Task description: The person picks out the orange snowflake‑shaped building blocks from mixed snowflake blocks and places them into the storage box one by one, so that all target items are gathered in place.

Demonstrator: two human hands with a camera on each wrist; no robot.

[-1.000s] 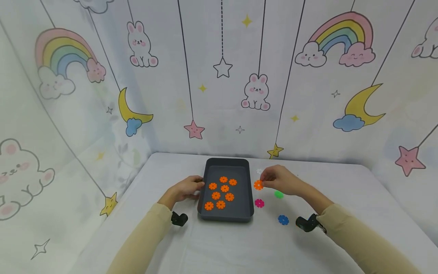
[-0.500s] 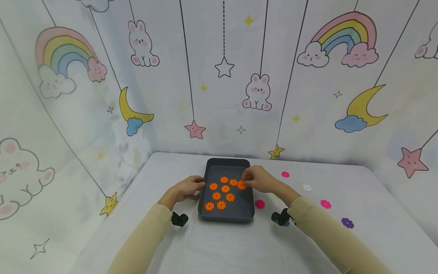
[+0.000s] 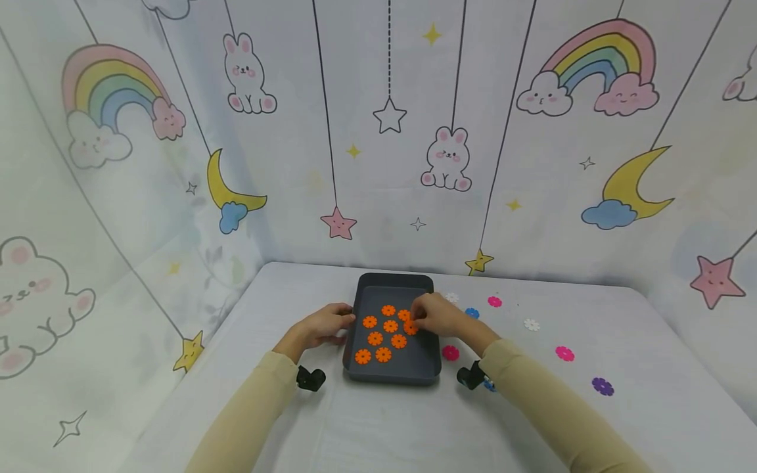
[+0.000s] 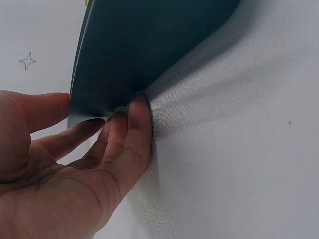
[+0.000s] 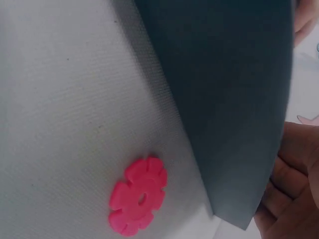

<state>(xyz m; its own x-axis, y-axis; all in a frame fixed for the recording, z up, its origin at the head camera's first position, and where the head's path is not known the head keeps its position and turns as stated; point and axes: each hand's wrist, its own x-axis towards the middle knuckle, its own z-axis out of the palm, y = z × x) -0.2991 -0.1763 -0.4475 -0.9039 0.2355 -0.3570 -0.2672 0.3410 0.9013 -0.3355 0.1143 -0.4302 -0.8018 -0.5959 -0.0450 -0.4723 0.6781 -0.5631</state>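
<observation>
A dark grey rectangular tray point(image 3: 408, 365) stands on the white-covered table, with several orange flower-shaped plastic discs point(image 3: 383, 355) lying flat on its floor. My left hand point(image 3: 321, 324) grips the tray's left side. In the left wrist view its thumb is at the rim and the curled fingers point(image 4: 141, 117) press low against the outer wall. Reaching over the right rim, my right hand point(image 3: 440, 315) pinches another orange disc point(image 3: 411, 328) close over the tray floor, near the upper right discs. The tray wall hides its fingertips in the right wrist view.
Right of the tray, a pink disc point(image 3: 451, 353) lies near the wall, with a blue disc point(image 3: 489, 385) partly behind the wrist camera. Farther off are white point(image 3: 531, 325), pink point(image 3: 564, 354) and purple point(image 3: 602, 386) discs. A printed curtain point(image 3: 378, 164) hangs behind the table.
My right hand has carried the orange disc leftward from the table over the rim, then slightly lower into the tray. The left hand keeps its place on the tray.
</observation>
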